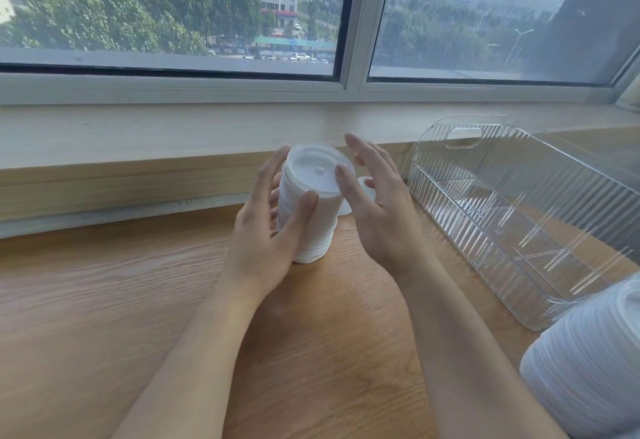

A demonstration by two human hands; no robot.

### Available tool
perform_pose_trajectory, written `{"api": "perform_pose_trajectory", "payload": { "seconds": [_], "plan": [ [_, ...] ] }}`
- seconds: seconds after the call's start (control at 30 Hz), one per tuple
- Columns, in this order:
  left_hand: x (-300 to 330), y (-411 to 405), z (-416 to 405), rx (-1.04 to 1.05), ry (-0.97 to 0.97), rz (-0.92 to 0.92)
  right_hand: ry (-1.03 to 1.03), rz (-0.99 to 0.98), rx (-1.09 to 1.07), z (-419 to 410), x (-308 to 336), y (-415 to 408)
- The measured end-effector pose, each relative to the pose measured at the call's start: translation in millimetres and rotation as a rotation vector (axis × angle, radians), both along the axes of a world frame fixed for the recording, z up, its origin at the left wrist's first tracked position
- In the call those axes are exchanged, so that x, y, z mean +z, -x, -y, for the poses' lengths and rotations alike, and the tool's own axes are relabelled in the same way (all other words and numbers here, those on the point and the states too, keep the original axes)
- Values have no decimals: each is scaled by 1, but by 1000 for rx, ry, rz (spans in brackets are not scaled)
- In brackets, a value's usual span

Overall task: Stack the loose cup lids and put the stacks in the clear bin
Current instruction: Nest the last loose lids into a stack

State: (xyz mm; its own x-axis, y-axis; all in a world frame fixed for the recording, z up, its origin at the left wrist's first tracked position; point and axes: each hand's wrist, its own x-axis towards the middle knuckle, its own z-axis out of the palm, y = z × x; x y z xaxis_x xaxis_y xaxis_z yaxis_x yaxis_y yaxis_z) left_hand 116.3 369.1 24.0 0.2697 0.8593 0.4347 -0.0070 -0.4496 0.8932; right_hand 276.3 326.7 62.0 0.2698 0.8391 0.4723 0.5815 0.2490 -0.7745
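A tall stack of white cup lids (317,196) stands on the wooden table in the middle of the view. My left hand (268,227) curls round the stack's left side, thumb in front and fingers behind. My right hand (375,203) is beside the stack on the right, its fingers straight, with the thumb tip at the top lid's rim. A loose white lid (365,186) lies on the table behind my right hand, mostly hidden. The clear ribbed bin (519,217) stands to the right with nothing in it.
A second, larger stack of white lids (585,369) lies on its side at the lower right, near the bin's front corner. A wooden window ledge (173,148) and the window run along the table's far side. Bare table top (104,300) stretches to the left.
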Motion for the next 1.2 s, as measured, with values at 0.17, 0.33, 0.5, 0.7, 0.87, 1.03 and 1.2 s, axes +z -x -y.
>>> {"api": "perform_pose_trajectory", "payload": {
  "seconds": [0.17,0.33,0.5,0.7,0.87,1.03,1.2],
  "plan": [
    [0,0,0,-9,-10,19,94,0,38,-3,-6,0],
    [-3,1,-2,-23,-4,-26,108,6,35,-3,-10,-4],
    [-6,2,-3,-20,-3,-56,127,2,61,-2,-15,-8],
    [-5,2,-3,28,-2,-18,122,-22,-143,-12,-29,-21],
    [-4,13,-9,86,2,16,202,212,-473,-24,-63,-60],
    [-1,18,-10,117,4,40,311,313,-524,-38,-69,-71],
    [-2,17,-12,95,2,31,342,352,-562,-45,-73,-76]
  ]
}}
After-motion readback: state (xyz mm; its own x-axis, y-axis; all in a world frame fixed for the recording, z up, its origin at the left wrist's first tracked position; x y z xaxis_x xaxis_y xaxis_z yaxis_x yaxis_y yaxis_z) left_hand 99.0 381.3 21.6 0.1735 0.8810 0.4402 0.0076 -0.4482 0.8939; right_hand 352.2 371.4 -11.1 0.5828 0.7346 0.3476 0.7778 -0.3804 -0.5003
